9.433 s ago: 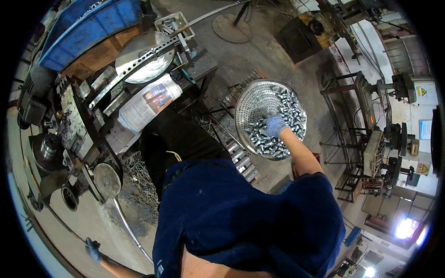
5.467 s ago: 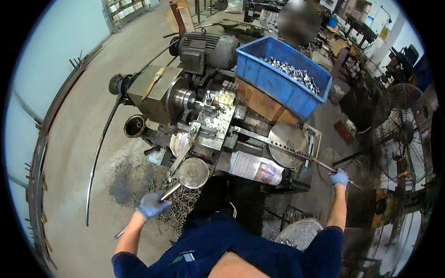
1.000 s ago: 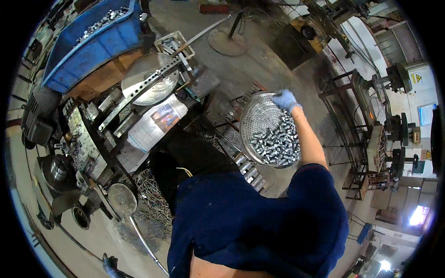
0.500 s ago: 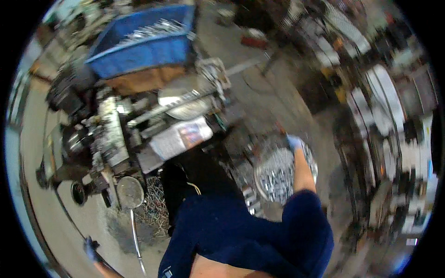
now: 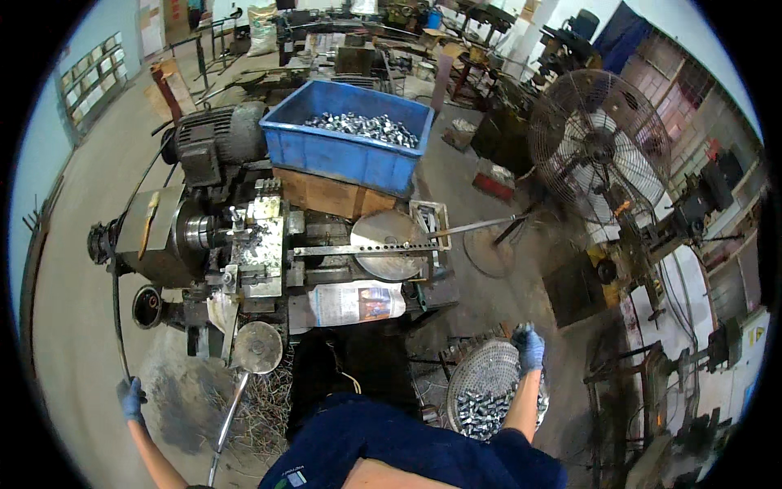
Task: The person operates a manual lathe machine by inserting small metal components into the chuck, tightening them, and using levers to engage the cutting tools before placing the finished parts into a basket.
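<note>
My right hand (image 5: 529, 348), in a blue-grey glove, is over the far right rim of a round perforated metal tray (image 5: 482, 368). Its fingers are curled, with a small brownish thing at their tips that I cannot make out. Shiny short metal pieces (image 5: 481, 411) lie heaped in the near part of the tray, partly behind my forearm. Out at the far left, my left hand (image 5: 131, 400), gloved alike, hangs low with thumb and fingers apart. A black cable (image 5: 119, 310) runs down to this hand and seems to pass behind it.
Before me stands a small lathe (image 5: 261, 244) with a motor (image 5: 213, 140). A blue crate (image 5: 346, 159) of metal pieces sits on a cardboard box (image 5: 332, 194) behind it. A newspaper (image 5: 350, 303) lies nearby. At right are a large fan (image 5: 599, 147) and machines. Metal shavings (image 5: 265, 407) cover floor.
The view has swung up and levelled, and the blur is gone. My right hand stays by the tray's far right side; my left is still out at the left.
</note>
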`<control>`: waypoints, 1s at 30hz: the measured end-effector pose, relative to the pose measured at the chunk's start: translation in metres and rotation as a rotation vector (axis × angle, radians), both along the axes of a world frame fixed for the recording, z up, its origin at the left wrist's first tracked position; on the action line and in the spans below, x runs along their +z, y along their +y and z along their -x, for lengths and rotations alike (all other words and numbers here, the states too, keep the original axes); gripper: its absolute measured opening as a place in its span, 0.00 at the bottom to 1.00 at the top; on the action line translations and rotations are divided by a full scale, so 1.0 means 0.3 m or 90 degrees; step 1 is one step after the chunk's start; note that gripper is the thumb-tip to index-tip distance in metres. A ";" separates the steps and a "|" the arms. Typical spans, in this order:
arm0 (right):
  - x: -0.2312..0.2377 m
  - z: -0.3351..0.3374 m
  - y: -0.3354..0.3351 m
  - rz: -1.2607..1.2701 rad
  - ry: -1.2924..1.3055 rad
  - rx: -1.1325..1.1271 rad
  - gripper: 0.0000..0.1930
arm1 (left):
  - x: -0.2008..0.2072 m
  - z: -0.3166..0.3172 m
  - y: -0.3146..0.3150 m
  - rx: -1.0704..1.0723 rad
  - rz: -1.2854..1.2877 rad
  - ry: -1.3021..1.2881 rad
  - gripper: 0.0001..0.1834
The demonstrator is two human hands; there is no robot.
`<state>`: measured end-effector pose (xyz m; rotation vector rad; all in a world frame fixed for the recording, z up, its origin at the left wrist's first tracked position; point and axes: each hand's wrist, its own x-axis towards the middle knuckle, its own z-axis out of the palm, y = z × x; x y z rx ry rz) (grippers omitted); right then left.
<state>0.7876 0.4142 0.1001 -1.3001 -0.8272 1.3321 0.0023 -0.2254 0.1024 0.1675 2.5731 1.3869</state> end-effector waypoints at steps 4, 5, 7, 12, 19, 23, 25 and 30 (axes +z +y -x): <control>0.144 0.224 0.009 -0.204 -0.114 0.127 0.12 | -0.009 -0.014 0.080 -0.010 0.018 0.026 0.10; 0.189 0.358 0.001 -0.181 -0.077 0.211 0.12 | -0.007 -0.030 0.093 0.007 -0.012 0.041 0.10; 0.177 0.589 0.034 -0.297 -0.281 0.381 0.12 | -0.018 -0.020 0.083 -0.012 -0.002 0.038 0.10; 0.535 1.296 -0.196 -0.561 -0.347 0.701 0.09 | 0.127 -0.129 0.130 -0.038 0.258 0.113 0.18; 0.714 1.929 -0.361 -0.969 -0.740 0.849 0.25 | 0.153 -0.329 0.005 -0.017 0.383 0.158 0.22; 0.645 2.121 -0.362 -1.048 -0.951 0.861 0.32 | 0.193 -0.407 0.002 0.010 0.444 0.078 0.21; 0.614 2.161 -0.368 -1.039 -0.966 0.878 0.32 | 0.157 -0.413 -0.020 0.044 0.390 0.073 0.21; 0.553 2.218 -0.370 -0.971 -1.046 0.835 0.31 | 0.066 -0.383 -0.059 0.062 0.429 0.120 0.22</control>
